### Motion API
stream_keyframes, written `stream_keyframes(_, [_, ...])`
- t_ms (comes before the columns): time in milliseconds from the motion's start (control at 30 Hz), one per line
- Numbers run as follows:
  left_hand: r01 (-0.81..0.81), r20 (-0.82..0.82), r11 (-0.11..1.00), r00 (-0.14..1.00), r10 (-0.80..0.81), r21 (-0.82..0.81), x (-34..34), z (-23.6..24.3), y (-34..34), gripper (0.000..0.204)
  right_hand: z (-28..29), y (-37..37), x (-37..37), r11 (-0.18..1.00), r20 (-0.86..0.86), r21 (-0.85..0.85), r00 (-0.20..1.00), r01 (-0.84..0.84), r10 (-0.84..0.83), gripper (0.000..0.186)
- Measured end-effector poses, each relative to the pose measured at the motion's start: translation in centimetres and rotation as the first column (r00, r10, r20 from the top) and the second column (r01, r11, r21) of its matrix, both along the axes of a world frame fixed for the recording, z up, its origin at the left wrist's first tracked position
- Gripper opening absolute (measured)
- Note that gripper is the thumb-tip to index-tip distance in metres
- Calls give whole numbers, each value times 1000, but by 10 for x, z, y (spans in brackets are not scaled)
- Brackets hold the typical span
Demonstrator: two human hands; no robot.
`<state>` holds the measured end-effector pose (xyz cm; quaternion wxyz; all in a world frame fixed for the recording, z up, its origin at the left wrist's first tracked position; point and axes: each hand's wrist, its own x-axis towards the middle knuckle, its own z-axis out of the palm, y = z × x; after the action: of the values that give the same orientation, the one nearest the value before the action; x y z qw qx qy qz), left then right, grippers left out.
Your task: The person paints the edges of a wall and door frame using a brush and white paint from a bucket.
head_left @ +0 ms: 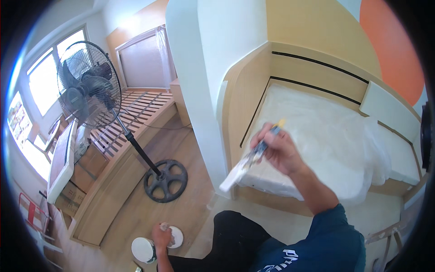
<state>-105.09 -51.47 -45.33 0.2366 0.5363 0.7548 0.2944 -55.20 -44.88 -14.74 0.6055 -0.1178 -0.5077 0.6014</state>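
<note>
My right hand (277,147) is closed around the handle of a paintbrush (244,166), raised in front of the bench bed. The brush has a grey-blue handle with a yellow end, and its broad tip, coated white, points down and left near the edge of the white wall. Low on the left, my left hand (161,236) has its fingers curled over the rim of a round white tub (177,236). A white bucket (143,250) stands beside that hand. Its top looks white, but I cannot tell whether that is a lid or the contents.
A black pedestal fan (149,156) stands on the wood floor at left. Behind it are a slatted bed frame (136,104) and cardboard boxes (89,167). The pale wooden bench bed (248,86) at right carries a plastic-covered mattress (312,131). A white wall end (206,113) separates the two areas.
</note>
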Motion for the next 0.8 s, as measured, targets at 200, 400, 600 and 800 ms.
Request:
stream_keyframes(200, [-91, 263, 996, 960, 92, -13, -18, 17, -33, 26, 63, 16, 46, 869, -243, 249, 896, 428, -371, 11])
stream_keyframes(400, [-160, 200, 981, 963, 179, -110, -14, 28, -49, 25, -5, -2, -20, 635, -228, 496, 795, 592, -562, 14])
stream_keyframes(600, [-325, 369, 936, 860, 352, -135, -29, 16, -69, 23, -41, 0, -41, 573, 45, 585, 682, 575, -730, 22])
stream_keyframes(800, [-276, 199, 958, 937, 287, -85, -28, 12, -69, 23, -21, 43, -47, 470, -65, 460, 557, 753, -828, 26])
